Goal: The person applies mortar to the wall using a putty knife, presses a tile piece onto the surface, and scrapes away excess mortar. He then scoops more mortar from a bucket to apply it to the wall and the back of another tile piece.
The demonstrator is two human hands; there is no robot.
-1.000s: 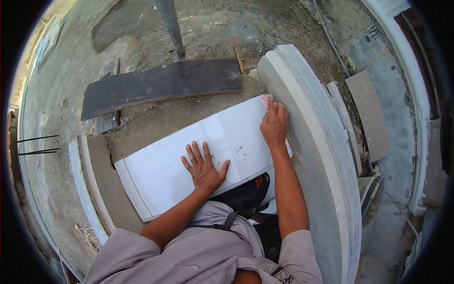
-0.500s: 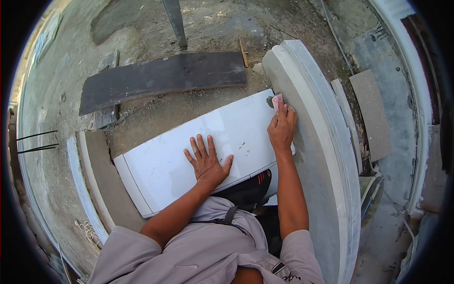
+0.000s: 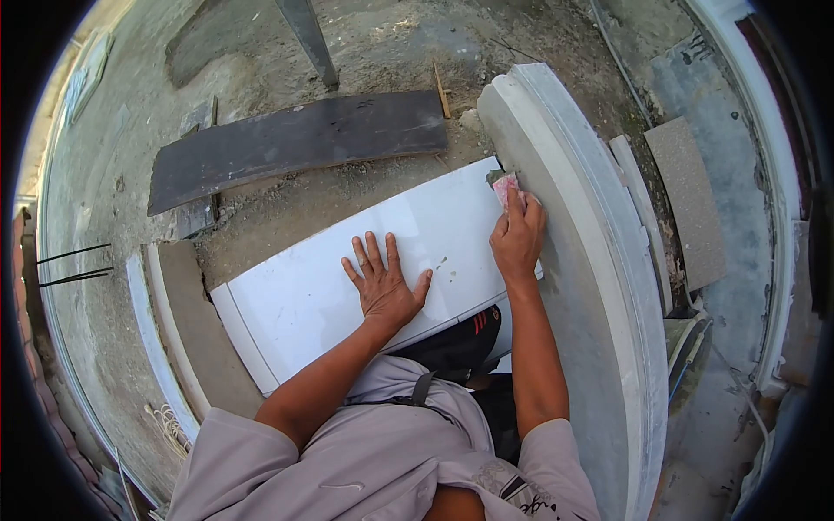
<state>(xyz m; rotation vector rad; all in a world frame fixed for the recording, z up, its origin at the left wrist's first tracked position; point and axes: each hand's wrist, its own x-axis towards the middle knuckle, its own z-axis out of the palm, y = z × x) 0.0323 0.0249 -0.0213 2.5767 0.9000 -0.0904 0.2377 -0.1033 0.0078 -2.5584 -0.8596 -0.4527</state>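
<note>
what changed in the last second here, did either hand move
The right hand slid the pink pad slightly off the far corner of the white panel toward the grey curved moulding, still gripping it. The left hand stayed flat on the panel; the dark board lies as before.

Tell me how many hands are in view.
2. The left hand lies flat on the white panel; the right hand presses a pink pad at the panel's far corner.
</note>
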